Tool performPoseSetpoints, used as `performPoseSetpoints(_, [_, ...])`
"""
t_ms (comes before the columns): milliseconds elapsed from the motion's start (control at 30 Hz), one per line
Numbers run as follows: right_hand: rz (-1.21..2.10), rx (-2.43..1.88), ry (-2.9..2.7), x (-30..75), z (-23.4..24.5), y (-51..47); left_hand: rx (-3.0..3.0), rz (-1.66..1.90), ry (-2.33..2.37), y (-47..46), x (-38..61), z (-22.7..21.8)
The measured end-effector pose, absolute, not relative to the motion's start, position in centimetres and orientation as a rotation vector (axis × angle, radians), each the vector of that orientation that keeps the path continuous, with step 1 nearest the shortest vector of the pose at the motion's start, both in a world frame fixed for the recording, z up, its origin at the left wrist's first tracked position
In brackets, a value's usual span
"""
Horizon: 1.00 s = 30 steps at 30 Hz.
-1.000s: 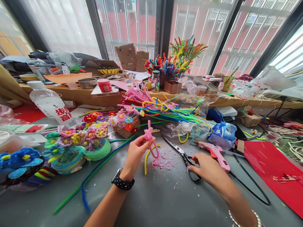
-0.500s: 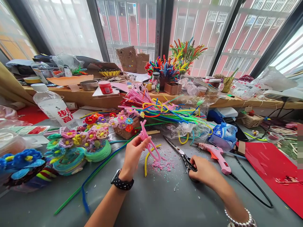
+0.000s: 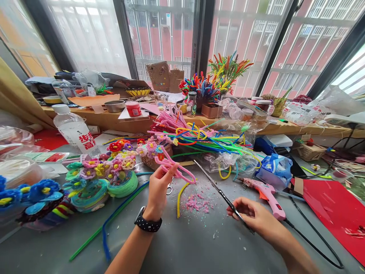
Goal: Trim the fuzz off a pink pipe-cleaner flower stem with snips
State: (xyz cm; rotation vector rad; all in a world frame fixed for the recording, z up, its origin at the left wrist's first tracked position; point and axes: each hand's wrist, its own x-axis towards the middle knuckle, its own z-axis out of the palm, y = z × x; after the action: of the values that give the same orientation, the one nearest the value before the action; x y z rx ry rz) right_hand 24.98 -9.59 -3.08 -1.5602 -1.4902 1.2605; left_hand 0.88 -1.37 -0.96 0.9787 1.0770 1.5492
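Note:
My left hand [image 3: 160, 186] pinches a bent pink pipe cleaner [image 3: 185, 176], its loops sticking out on both sides of the fingers. In my right hand [image 3: 251, 213] are the scissors [image 3: 221, 192], tilted edge-on with the blades pointing away to the upper left. A yellow pipe cleaner piece [image 3: 180, 199] lies on the table just right of my left hand. Pink fuzz clippings [image 3: 198, 203] are scattered between the two hands. A pink glue gun [image 3: 268, 196] rests beyond my right hand, its cord running to the right.
Pipe-cleaner flowers [image 3: 94, 167] stand in pots at the left, near a plastic bottle [image 3: 75, 129]. A pile of colourful pipe cleaners [image 3: 199, 135] lies at the back. Red sheet [image 3: 330, 205] at right; blue plastic pack [image 3: 275, 169] behind the glue gun. Cluttered ledge [image 3: 159, 120] under the windows.
My right hand has raised and turned the scissors edge-on. The pink pipe cleaner in my left hand has tipped from upright to nearly level. The view has shifted slightly.

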Motion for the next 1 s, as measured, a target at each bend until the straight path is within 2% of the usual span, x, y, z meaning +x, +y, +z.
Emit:
performPoseSetpoints(267, [1.380,-1.229,-1.103,22.3,-1.8,-9.9,0.981,1.591,0.943,-1.6,0.8,-0.5])
performPoseSetpoints(533, [1.542,-0.861,-1.191,21.0,-2.8,-10.4,1.116,1.592,0.871,-1.8,0.6,-0.2])
performPoseSetpoints(800, [1.796,-0.557,-1.159,20.3,-3.6,-10.6,1.001,1.600,0.726,-1.5,0.3,-0.3])
performPoseSetpoints(1000, [1.869,-0.475,-1.036,20.5,-3.7,-10.4,1.433,1.634,0.865,-2.3,0.3,-0.1])
